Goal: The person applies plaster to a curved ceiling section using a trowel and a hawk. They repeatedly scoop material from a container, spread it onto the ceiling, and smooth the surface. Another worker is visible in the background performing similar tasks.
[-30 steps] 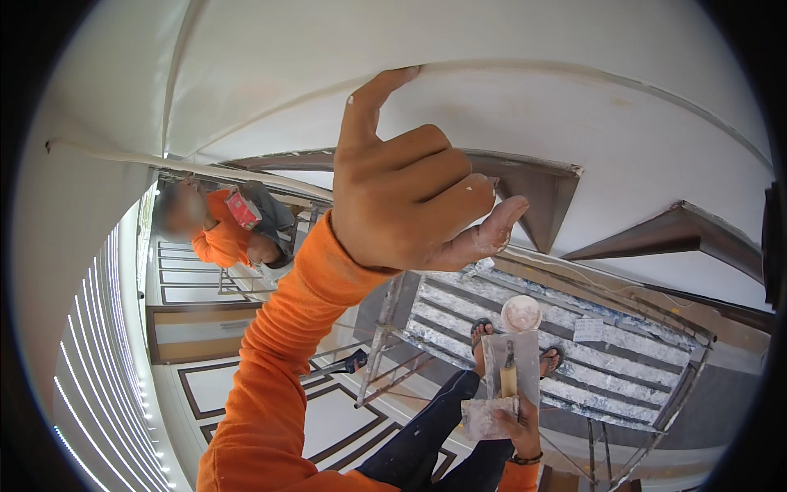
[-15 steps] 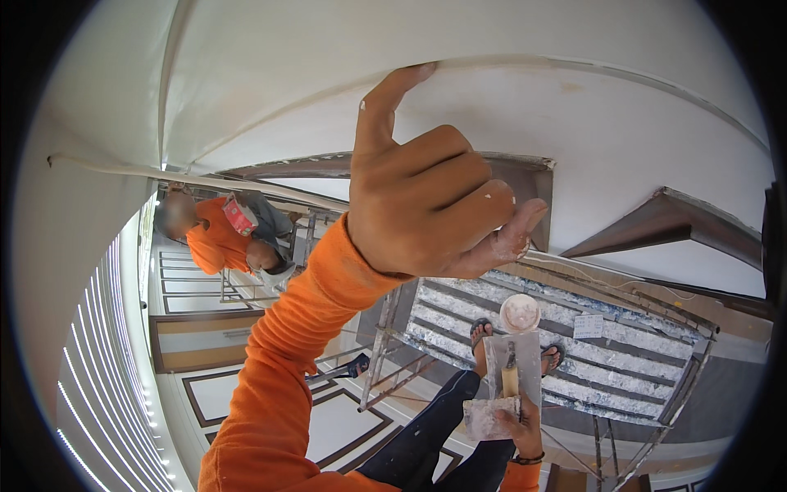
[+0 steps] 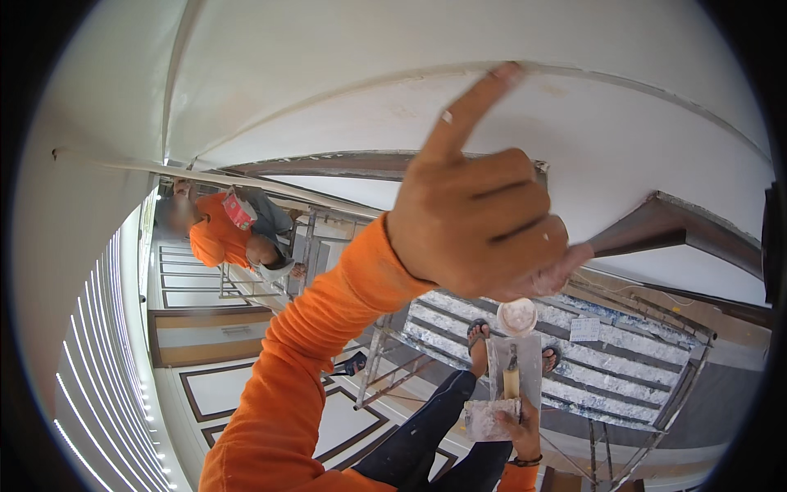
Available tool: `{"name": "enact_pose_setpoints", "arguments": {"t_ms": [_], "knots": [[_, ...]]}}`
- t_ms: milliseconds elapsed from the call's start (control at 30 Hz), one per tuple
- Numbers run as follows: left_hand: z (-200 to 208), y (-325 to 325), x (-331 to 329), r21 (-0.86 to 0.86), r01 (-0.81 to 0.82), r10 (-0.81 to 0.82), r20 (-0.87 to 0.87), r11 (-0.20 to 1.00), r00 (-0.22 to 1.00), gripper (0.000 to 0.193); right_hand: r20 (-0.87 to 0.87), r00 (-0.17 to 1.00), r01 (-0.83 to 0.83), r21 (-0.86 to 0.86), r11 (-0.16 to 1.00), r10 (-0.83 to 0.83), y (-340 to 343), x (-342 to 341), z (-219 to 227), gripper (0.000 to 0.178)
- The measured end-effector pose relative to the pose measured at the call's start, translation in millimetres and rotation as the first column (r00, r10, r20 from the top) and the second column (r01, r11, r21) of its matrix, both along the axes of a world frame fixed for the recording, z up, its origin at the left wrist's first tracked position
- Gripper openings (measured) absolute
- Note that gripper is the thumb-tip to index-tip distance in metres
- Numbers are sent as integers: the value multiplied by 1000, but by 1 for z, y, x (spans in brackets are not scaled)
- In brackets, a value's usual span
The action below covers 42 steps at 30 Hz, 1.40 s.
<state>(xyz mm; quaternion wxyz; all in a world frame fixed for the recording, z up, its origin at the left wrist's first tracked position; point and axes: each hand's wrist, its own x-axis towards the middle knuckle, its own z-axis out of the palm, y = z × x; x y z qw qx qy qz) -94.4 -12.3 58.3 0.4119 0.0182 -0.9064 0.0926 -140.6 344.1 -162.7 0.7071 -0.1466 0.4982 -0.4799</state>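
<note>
My left hand (image 3: 488, 217), in an orange sleeve, is raised to the ceiling panel. One finger is stretched out with its tip at the filled seam (image 3: 410, 75); the other fingers are bent and hold nothing. Flecks of white putty stick to the skin. Low in front of me, my right hand (image 3: 525, 426) grips a flat rectangular trowel (image 3: 529, 361) with a yellowish handle. A smaller putty-smeared plate (image 3: 485, 420) is held against it by the same hand. Just past the trowel stands a round tub of white putty (image 3: 517, 316).
Under my sandalled feet is a putty-spattered slatted scaffold platform (image 3: 619, 373) with metal rails. A white switch-like plate (image 3: 584, 330) lies on it. Another person in orange (image 3: 221, 230) sits on scaffolding at left. Dark-edged ceiling recesses (image 3: 680, 225) open at right.
My left hand has slid to the right along the seam, its finger still stretched out. My right hand keeps hold of the trowel in about the same place.
</note>
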Motion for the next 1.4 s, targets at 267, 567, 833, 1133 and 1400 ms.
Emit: {"name": "enact_pose_setpoints", "arguments": {"t_ms": [267,567,833,1133,1400], "knots": [[-53,2,59,76,-329,335,-334,941,881,24,-15,998,-53,-1,999,53,-1,-5,-1,37],[-70,-32,65,389,-638,747,-326,664,579,90,-44,984,-172,61,983,175,-8,-8,9,37],[-71,-47,30,457,-561,724,-431,690,539,89,-38,977,-208,82,975,211,-15,-6,15,39],[-74,-47,27,410,-536,675,-464,738,574,83,-61,975,-208,99,973,215,-13,-16,12,36],[-69,-48,42,287,-619,681,-372,731,631,85,2,975,-220,123,968,222,-12,-16,9,35]]}}
